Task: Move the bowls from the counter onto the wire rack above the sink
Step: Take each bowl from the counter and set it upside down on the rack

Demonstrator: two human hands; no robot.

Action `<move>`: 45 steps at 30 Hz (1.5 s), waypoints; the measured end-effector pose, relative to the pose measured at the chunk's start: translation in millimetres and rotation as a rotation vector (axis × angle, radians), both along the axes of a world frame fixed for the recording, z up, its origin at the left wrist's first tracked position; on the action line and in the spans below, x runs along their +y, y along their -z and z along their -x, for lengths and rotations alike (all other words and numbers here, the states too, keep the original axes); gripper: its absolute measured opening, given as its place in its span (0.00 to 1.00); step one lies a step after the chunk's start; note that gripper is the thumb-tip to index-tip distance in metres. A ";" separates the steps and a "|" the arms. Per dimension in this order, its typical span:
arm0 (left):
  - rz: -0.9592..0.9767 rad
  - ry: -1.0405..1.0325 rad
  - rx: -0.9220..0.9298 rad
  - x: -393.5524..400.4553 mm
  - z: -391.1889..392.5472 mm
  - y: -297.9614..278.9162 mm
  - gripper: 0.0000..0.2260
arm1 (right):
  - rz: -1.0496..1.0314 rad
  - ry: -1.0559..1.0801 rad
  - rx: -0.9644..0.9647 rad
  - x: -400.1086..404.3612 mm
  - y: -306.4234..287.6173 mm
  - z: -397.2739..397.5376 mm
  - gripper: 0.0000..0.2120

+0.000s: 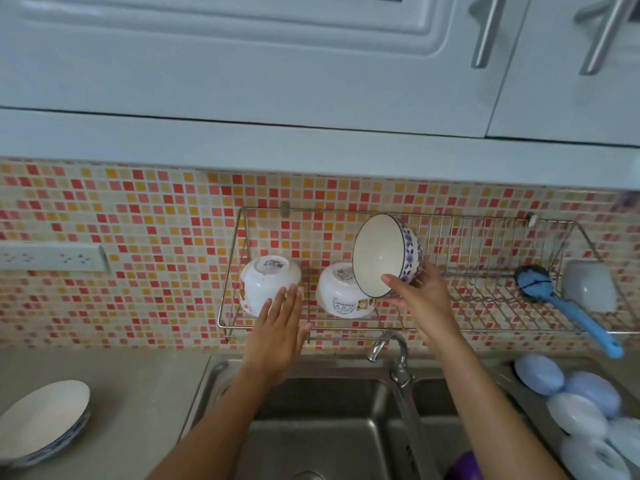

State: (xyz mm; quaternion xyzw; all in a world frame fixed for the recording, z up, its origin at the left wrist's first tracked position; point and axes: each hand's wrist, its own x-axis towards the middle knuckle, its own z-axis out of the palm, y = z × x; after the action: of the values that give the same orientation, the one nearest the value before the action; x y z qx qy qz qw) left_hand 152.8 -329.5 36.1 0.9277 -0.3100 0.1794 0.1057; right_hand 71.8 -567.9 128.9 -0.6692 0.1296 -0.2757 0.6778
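Landmark for all positions: wire rack [450,327], fixed to the mosaic wall above the sink [322,420].

Right hand [420,299] grips the blue-patterned bowl [384,254] by its lower rim, thumb inside, fingers behind. Bowl is tipped on edge, white interior facing left, held over the rack's middle and just right of the second white bowl [344,292]. Judgement: tilted this way so it can be turned mouth-down onto the wires to drain, like its neighbours.

Left hand [280,323] is flat and spread, holding nothing, fingertips touching the first white bowl [268,282] at the rack's left end. Likely steadying or nudging it to keep room.

Both white bowls sit inverted on the rack, foot rings up; the second shows a small cartoon print near its rim.

Held bowl: glossy white inside, dark blue rim line, blue floral motif outside. No chips visible.

Below and well left of the rack, on the counter [138,386], a stack of shallow bowls [41,424] with blue-patterned edges remains, so the task looks partly done.

At the rack's right end: a blue brush [568,306].
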 end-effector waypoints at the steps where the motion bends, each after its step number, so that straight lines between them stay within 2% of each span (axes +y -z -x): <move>1: 0.011 -0.006 0.006 -0.4 0.4 -0.3 0.31 | 0.058 0.038 0.000 -0.1 1.8 -2.1 0.34; 6: 0.001 -0.025 -0.001 -1.2 0.6 0.7 0.28 | 0.402 0.179 -0.010 2.5 12.6 -11.6 0.30; 9: 0.010 -0.023 0.005 -2.0 0.2 0.3 0.28 | 0.591 0.224 0.039 3.0 20.2 -19.8 0.40; 12: 0.019 -0.019 0.014 -2.0 0.9 0.8 0.27 | 0.761 0.242 0.055 4.8 25.7 -24.9 0.44; 21: 0.014 -0.018 0.020 -1.0 2.6 -1.2 0.28 | 1.284 0.105 0.153 13.6 36.1 -49.2 0.45; 27: 0.010 -0.022 0.024 -1.0 2.8 -1.3 0.28 | 1.510 0.016 0.196 8.5 32.5 -60.5 0.44; 34: 0.009 -0.031 0.031 -1.7 3.1 -1.1 0.27 | 1.594 -0.106 0.216 2.6 24.0 -67.0 0.45; 40: -0.006 -0.038 0.054 -2.2 4.1 -2.1 0.27 | 1.586 -0.243 0.257 2.7 33.0 -66.2 0.45; 42: -0.010 -0.041 0.070 -2.8 4.2 -3.5 0.28 | 1.525 -0.285 0.289 2.1 32.9 -66.1 0.44; 45: -0.016 -0.052 0.113 -6.0 2.6 -5.5 0.29 | 1.315 -0.324 0.300 -2.4 38.0 -60.0 0.38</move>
State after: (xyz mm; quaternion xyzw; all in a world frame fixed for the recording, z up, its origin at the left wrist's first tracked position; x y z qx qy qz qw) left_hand 150.2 -335.4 41.6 0.9449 -0.2805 0.1269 0.1108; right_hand 131.8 -570.3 90.9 -0.9828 -0.0734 -0.0969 0.1390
